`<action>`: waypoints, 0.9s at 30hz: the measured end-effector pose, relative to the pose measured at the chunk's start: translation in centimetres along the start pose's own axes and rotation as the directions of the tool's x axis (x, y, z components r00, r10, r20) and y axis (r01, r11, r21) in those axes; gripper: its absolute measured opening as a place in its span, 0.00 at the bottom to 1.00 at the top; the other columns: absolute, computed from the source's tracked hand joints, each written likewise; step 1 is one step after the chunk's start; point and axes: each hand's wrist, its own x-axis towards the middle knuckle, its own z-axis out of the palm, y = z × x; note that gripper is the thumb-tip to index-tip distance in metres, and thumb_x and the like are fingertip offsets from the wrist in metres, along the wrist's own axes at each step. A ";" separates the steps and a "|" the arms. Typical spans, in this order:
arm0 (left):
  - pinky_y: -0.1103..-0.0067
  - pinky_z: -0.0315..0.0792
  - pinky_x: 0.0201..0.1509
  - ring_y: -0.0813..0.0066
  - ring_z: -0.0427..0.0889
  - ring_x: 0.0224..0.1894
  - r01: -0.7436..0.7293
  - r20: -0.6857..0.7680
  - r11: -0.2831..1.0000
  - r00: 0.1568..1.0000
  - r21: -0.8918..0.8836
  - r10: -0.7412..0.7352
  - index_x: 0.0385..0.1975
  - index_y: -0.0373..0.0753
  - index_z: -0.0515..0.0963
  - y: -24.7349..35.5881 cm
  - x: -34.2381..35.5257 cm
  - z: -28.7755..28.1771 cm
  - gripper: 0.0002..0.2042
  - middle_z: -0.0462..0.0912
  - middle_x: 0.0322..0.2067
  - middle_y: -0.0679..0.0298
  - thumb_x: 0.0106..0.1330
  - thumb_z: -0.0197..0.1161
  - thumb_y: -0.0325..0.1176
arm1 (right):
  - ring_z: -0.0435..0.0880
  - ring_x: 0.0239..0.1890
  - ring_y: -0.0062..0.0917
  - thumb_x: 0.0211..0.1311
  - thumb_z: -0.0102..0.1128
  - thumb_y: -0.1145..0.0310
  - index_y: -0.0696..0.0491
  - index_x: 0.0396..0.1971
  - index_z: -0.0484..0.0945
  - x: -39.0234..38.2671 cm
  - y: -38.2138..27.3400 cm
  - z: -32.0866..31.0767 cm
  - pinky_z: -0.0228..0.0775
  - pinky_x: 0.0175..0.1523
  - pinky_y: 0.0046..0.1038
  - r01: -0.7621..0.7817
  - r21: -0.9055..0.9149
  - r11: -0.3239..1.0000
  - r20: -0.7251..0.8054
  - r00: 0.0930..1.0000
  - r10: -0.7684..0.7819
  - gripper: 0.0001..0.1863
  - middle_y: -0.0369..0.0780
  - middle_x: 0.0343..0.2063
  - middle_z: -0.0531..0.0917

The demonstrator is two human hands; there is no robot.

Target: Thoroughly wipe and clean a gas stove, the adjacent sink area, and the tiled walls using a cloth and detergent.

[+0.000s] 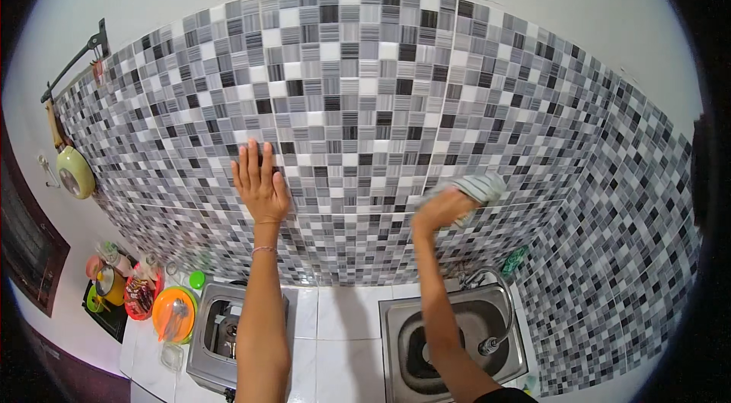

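Observation:
My left hand (260, 188) lies flat on the mosaic-tiled wall (350, 110), its fingers pointing up and slightly apart. It holds nothing. To its right, my right hand (442, 209) grips a pale cloth (482, 187) with dark stripes, pressed against the grey, white and black tiles. That hand and the cloth are a little smeared by motion. The fingers around the cloth are partly hidden.
A steel sink (392, 327) with a curved faucet (509, 311) lies below my right arm. Under my left forearm is a steel stove (202, 346). Left of it stand an orange plate (161, 319) and a red basket (137, 300). A green pan (76, 172) hangs at far left.

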 end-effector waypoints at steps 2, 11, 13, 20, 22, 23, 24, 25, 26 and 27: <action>0.60 0.43 0.83 0.60 0.57 0.80 -0.005 -0.008 1.000 1.000 0.012 0.005 0.74 0.47 0.69 0.1 0.1 0.0 0.25 0.64 0.77 0.60 0.80 0.41 0.42 | 0.45 0.79 0.61 0.80 0.40 0.54 0.67 0.75 0.53 -2.2 -5.7 0.3 0.32 0.79 0.63 0.230 -0.055 0.972 0.171 0.961 -0.218 0.36 0.65 0.75 0.50; 0.58 0.44 0.82 0.56 0.56 0.80 -0.026 0.054 0.997 0.998 0.074 0.022 0.74 0.44 0.67 -0.2 0.0 0.1 0.27 0.62 0.77 0.56 0.80 0.38 0.43 | 0.65 0.75 0.40 0.71 0.54 0.52 0.44 0.48 0.83 -17.2 1.1 -6.1 0.58 0.73 0.52 0.766 0.319 0.558 0.615 0.281 -0.737 0.16 0.43 0.70 0.73; 0.58 0.44 0.82 0.56 0.56 0.80 -0.040 -0.006 0.998 0.999 0.044 0.040 0.75 0.44 0.67 -0.3 0.0 0.1 0.27 0.62 0.77 0.56 0.81 0.38 0.43 | 0.69 0.71 0.40 0.71 0.54 0.56 0.45 0.48 0.84 -17.9 7.3 -8.2 0.59 0.73 0.52 0.565 0.333 0.755 0.862 0.142 -0.486 0.15 0.44 0.66 0.77; 0.58 0.43 0.83 0.57 0.56 0.80 -0.031 0.039 0.998 0.999 0.056 0.029 0.74 0.45 0.68 -0.5 -0.4 0.0 0.26 0.62 0.77 0.56 0.80 0.38 0.44 | 0.62 0.71 0.58 0.77 0.47 0.62 0.63 0.65 0.68 -10.2 16.5 -8.0 0.45 0.76 0.62 0.099 -0.370 0.924 0.582 0.800 0.148 0.25 0.60 0.67 0.68; 0.58 0.43 0.83 0.57 0.55 0.80 -0.028 -0.011 0.999 1.000 0.025 0.028 0.73 0.45 0.69 -0.6 -0.5 0.1 0.26 0.61 0.77 0.57 0.81 0.39 0.45 | 0.54 0.75 0.61 0.81 0.42 0.62 0.64 0.70 0.61 -6.2 11.9 -2.4 0.37 0.78 0.62 -0.106 -0.290 0.951 0.092 0.986 0.138 0.28 0.62 0.71 0.61; 0.58 0.43 0.83 0.57 0.55 0.80 -0.023 0.039 0.998 0.999 0.058 0.020 0.73 0.45 0.69 -0.6 -0.6 0.1 0.26 0.61 0.77 0.57 0.81 0.39 0.45 | 0.50 0.77 0.63 0.82 0.40 0.62 0.65 0.73 0.58 -4.5 8.6 -0.2 0.33 0.79 0.63 -0.036 -0.231 0.972 -0.100 0.995 0.013 0.29 0.63 0.74 0.58; 0.58 0.43 0.83 0.57 0.55 0.80 -0.024 0.031 0.998 0.999 0.055 0.023 0.74 0.45 0.69 -0.6 -0.6 0.2 0.26 0.61 0.77 0.56 0.81 0.39 0.45 | 0.48 0.78 0.61 0.82 0.40 0.60 0.63 0.74 0.57 -3.3 5.1 0.8 0.31 0.79 0.62 -0.081 -0.160 0.984 -0.077 0.995 0.070 0.30 0.63 0.74 0.56; 0.58 0.43 0.83 0.57 0.54 0.80 -0.033 -0.015 0.999 0.999 0.018 0.033 0.74 0.46 0.69 -0.7 -0.6 0.2 0.26 0.61 0.77 0.56 0.81 0.39 0.45 | 0.45 0.79 0.60 0.81 0.40 0.58 0.62 0.75 0.56 -2.9 1.4 1.1 0.30 0.79 0.62 -0.002 -0.117 0.993 -0.002 1.000 0.002 0.32 0.63 0.75 0.54; 0.58 0.42 0.83 0.56 0.54 0.81 -0.021 -0.002 0.999 1.000 0.025 0.021 0.74 0.46 0.68 -0.7 -0.7 0.1 0.26 0.60 0.77 0.56 0.81 0.38 0.45 | 0.43 0.80 0.59 0.80 0.41 0.55 0.61 0.76 0.56 -3.0 -1.8 0.7 0.28 0.80 0.61 0.090 -0.103 0.991 0.124 0.989 -0.077 0.33 0.62 0.76 0.52; 0.57 0.42 0.83 0.55 0.53 0.81 -0.027 0.035 0.998 0.999 0.062 0.025 0.74 0.46 0.68 -0.7 -0.7 0.1 0.26 0.60 0.78 0.56 0.81 0.38 0.45 | 0.41 0.80 0.58 0.80 0.41 0.53 0.59 0.77 0.55 -4.2 -5.1 0.4 0.26 0.80 0.60 0.206 -0.088 0.975 0.296 0.939 -0.172 0.35 0.62 0.77 0.49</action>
